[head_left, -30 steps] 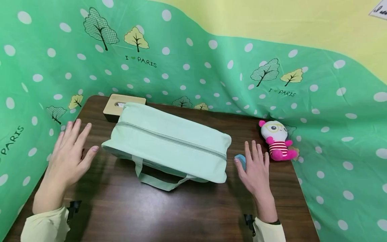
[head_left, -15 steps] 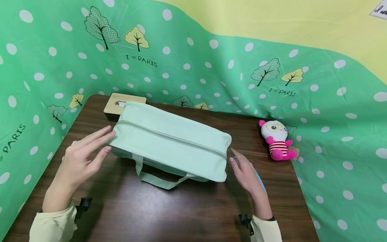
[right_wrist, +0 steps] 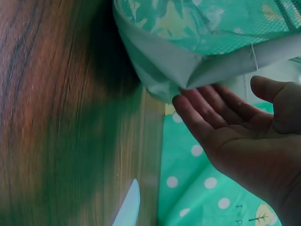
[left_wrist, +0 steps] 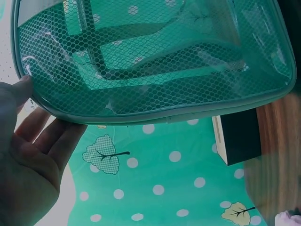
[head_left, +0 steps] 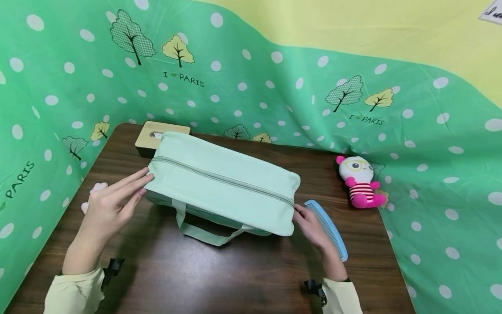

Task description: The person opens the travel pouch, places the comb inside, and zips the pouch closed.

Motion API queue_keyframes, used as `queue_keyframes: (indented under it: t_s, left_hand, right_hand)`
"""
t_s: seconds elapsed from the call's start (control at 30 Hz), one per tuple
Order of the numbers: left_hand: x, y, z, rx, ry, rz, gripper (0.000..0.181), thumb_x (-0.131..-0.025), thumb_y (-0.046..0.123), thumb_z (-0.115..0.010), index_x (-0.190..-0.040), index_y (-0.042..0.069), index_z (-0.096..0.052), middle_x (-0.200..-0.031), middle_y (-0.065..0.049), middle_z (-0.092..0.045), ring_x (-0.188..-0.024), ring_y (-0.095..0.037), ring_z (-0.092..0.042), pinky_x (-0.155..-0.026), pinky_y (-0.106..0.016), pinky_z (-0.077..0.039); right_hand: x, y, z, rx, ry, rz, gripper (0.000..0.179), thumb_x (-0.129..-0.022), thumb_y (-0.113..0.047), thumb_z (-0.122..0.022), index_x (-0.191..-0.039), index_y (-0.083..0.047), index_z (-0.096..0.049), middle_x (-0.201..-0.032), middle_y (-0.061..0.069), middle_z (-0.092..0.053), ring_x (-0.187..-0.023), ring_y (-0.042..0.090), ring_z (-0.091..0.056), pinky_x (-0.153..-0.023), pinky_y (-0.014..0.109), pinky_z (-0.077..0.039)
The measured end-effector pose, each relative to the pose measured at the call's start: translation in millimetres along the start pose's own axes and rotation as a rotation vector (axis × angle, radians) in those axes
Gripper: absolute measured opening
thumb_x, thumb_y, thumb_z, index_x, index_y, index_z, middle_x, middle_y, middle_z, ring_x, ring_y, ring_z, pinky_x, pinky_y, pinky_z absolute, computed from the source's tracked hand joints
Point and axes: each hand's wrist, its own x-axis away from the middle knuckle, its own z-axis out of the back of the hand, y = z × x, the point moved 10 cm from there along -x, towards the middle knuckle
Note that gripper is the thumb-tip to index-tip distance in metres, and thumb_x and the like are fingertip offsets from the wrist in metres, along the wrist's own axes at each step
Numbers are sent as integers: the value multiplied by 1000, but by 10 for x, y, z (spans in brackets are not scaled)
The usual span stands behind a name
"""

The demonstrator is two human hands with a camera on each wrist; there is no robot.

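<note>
A pale mint-green zippered bag (head_left: 223, 179) stands in the middle of the table, its zipper closed and its strap handle (head_left: 211, 235) hanging in front. The wrist views show a see-through mesh front panel (left_wrist: 155, 61) with piped edges. At the bag's left end, my left hand (head_left: 107, 213) touches the corner with fairly straight fingers, its thumb near the front edge. On the opposite end, my right hand (head_left: 313, 226) rests its fingertips against the lower side, the thumb held apart. A light blue comb (head_left: 329, 231) lies just beside my right hand, partly covered by the wrist.
A wooden-topped tissue box (head_left: 162, 131) stands behind the bag's left end. A pink-and-white plush panda (head_left: 361, 183) sits at the table's right edge. Behind my left hand, a small whitish-pink object (head_left: 94, 189) is partly hidden. Green dotted cloth (head_left: 251, 100) encloses the back and sides.
Both hands have moved inward from beside the bag to touch its two ends. The comb, earlier mostly hidden by the right hand, now shows. The bag has stayed in place.
</note>
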Motion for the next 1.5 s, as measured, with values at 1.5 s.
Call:
queue_keyframes:
  t_s: [1.5]
  left_hand:
    - [40, -53, -33, -13, -3, 55, 44, -108, 34, -55, -115, -3, -77, -119, -20, -74, -121, 13, -55, -78, 0, -42]
  right_hand:
    - [9, -58, 264, -456, 40, -176, 18, -101, 3, -60, -109, 8, -75, -88, -5, -78, -80, 9, -74, -81, 26, -61]
